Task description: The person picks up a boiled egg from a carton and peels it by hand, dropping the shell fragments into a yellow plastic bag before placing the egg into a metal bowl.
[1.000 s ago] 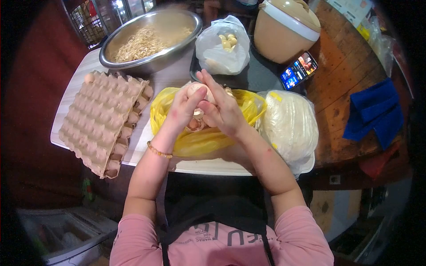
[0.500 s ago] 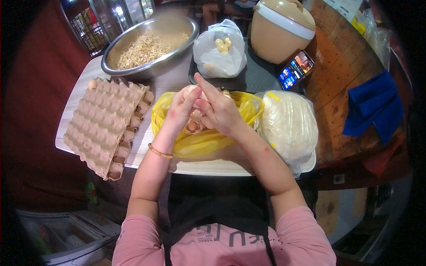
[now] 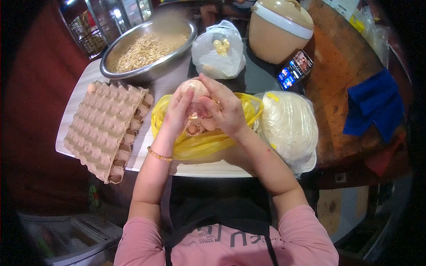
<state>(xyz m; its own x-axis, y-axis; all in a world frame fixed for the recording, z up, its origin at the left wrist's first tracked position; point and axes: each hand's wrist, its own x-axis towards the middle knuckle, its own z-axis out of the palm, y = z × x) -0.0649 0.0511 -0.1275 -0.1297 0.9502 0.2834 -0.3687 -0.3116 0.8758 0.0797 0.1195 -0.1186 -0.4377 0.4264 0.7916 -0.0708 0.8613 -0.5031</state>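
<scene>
Between my two hands is a pale brown egg (image 3: 195,88), its shell finely cracked. My left hand (image 3: 178,107) is closed round its near-left side, thumb against the shell. From the right, my right hand (image 3: 227,111) holds it too, fingers along its far side. Directly below both hands lies a yellow plastic bag (image 3: 199,148), pulled wide, with broken eggshells (image 3: 194,128) inside it. Behind the hands stands a white plastic bag (image 3: 208,55) holding several peeled eggs (image 3: 220,47).
Cardboard egg trays (image 3: 102,128) are stacked at left, with one brown egg (image 3: 92,88) at the far corner. A steel bowl (image 3: 191,37) of bean sprouts, a beige cooler (image 3: 277,37), a phone (image 3: 295,70), a filled clear bag (image 3: 290,126) and a blue cloth (image 3: 372,104) surround the work area.
My hands have parted slightly and the egg shows more between them, turned upward. My right hand's fingers have shifted off its top. The things around have stayed in place.
</scene>
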